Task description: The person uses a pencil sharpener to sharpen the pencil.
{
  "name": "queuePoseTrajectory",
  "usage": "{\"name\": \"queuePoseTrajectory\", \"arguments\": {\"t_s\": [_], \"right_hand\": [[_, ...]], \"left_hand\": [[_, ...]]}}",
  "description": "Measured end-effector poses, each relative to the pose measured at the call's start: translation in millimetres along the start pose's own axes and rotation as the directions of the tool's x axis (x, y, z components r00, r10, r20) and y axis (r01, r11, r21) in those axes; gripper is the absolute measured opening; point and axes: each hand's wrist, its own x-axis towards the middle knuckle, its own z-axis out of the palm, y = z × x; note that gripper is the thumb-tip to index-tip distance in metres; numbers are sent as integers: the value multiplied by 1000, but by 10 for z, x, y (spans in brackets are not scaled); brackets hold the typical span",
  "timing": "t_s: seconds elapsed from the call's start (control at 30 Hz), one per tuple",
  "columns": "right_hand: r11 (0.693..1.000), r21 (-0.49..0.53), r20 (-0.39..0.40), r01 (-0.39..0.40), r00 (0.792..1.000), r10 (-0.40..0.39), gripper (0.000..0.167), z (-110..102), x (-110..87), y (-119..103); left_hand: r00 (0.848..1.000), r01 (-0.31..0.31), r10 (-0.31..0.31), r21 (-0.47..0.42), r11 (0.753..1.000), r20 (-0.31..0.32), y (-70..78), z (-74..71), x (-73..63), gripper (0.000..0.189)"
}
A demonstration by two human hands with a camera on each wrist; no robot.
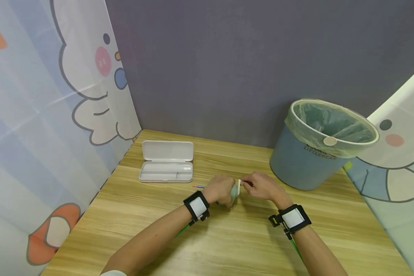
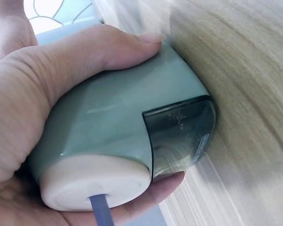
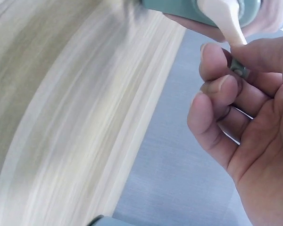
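Note:
My left hand [image 1: 222, 188] grips a green crank pencil sharpener [image 2: 108, 113], its thumb laid along the body and fingers under the other side. A blue pencil [image 2: 102, 212] sticks out of the cream front of the sharpener; in the head view its reddish end points left. The dark see-through shavings drawer [image 2: 181, 136] faces the table side. On the opposite end, my right hand [image 1: 260, 186] pinches the small green knob [image 3: 238, 69] of the cream crank handle [image 3: 228, 21] between thumb and fingers, the other fingers curled.
A white pencil case [image 1: 167, 176] lies with its lid up at the left back. At the right back a blue bin [image 1: 296, 161] with a plastic liner stands on the wooden table [image 1: 227, 245]. A dark grey wall [image 1: 207, 69] rises behind.

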Motion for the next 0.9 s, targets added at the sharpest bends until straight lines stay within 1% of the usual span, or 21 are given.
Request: {"name": "queuePoseTrajectory", "arguments": {"t_s": [0.07, 0.2, 0.47, 0.6, 0.73, 0.9], "right_hand": [[1000, -16, -4, -4, 1000, 4, 20, 26, 4, 16], [999, -40, -15, -7, 1000, 7, 20, 82, 18, 41], [996, -90, -7, 3, 1000, -3, 31, 212, 39, 107], [993, -116, 7, 31, 1000, -31, 33, 277, 37, 125], [995, -99, 30, 30, 999, -27, 36, 322, 31, 125], [995, -98, 32, 23, 999, -20, 36, 352, 34, 106]], "left_hand": [[1000, -3, 3, -2, 1000, 5, 0, 4, 0, 50], [1000, -9, 9, -3, 1000, -7, -5, 25, 17, 46], [1000, -13, 13, -2, 1000, -16, 6, 43, 38, 46], [1000, -15, 15, 17, 1000, -17, 14, 27, 27, 45], [999, -20, 21, 44, 999, -23, 10, 18, 20, 44], [999, -24, 25, 43, 999, -32, -11, 30, 17, 46]]}}
